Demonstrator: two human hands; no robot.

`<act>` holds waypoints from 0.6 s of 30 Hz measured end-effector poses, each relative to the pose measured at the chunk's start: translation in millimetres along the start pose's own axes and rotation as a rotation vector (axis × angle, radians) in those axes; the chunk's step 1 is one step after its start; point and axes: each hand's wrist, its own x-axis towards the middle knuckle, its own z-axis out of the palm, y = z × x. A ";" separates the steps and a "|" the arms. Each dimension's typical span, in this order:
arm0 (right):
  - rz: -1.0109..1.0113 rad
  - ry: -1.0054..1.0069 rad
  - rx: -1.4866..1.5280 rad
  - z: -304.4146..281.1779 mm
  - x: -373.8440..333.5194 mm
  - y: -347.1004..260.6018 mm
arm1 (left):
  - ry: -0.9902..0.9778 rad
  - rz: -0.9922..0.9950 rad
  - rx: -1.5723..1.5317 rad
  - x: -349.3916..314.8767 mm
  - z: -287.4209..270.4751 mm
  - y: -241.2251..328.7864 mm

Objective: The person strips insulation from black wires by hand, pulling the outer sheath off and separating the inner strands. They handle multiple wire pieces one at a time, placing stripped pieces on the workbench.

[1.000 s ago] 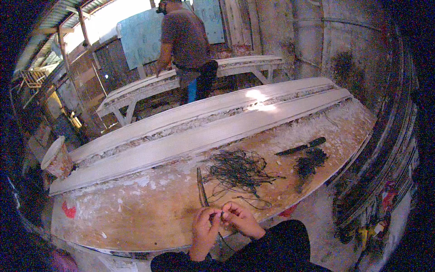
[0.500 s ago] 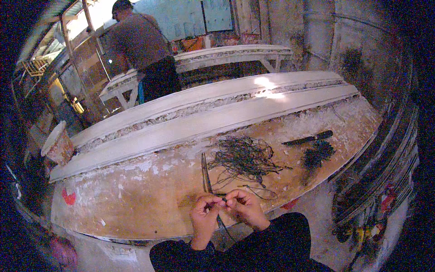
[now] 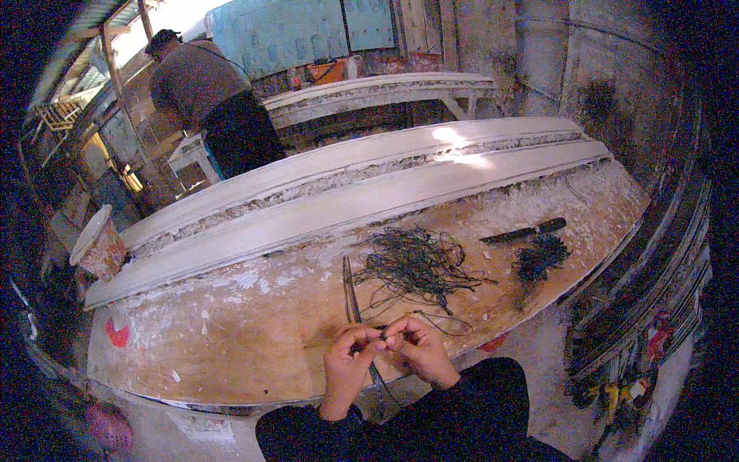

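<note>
At the near edge of a worn wooden board [image 3: 254, 346], my left hand [image 3: 348, 368] and my right hand [image 3: 422, 353] meet fingertip to fingertip. Both are pinched closed on a small dark piece of cord [image 3: 382, 334], mostly hidden by the fingers. Long, narrow dark strips [image 3: 349, 289] run beneath my hands and hang past the board's edge. Just beyond my right hand lies a loose tangle of thin dark cord [image 3: 412, 266]. Farther right are a dark-handled knife [image 3: 523, 232] and a bunch of short dark pieces [image 3: 541, 258].
Two long white planks [image 3: 346, 185] lie along the board's far side. A stained bucket [image 3: 100, 246] stands tilted at the left end. Beyond, a person [image 3: 208, 92] bends over another white bench [image 3: 369, 92]. Stacked lengths and tools [image 3: 623, 393] are at the lower right.
The person at the back has shifted left and bent lower. My hands keep their pinch in nearly the same place, with only slight finger movement.
</note>
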 end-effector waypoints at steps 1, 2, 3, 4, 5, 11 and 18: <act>-0.032 -0.006 -0.042 -0.5 0.0 0.4 | -0.015 -0.016 -0.024 0.3 -0.5 -0.4; -0.015 0.007 0.000 0.3 0.9 1.5 | -0.025 -0.022 0.006 0.6 -0.8 -0.8; -0.017 0.020 0.019 1.5 2.5 2.6 | -0.041 -0.026 -0.071 0.8 -1.1 -1.2; -0.013 0.049 0.008 2.1 3.0 3.1 | -0.050 -0.020 -0.093 0.9 -1.2 -1.6; -0.032 0.032 0.048 2.7 3.2 3.1 | -0.052 -0.002 -0.055 1.1 -1.2 -2.1; -0.026 0.015 -0.050 5.2 -0.4 -6.7 | -0.087 -0.005 -0.147 1.7 -1.7 -6.7; -0.011 -0.033 0.079 5.1 -0.3 -11.0 | -0.062 -0.143 -0.296 -0.1 1.5 -8.2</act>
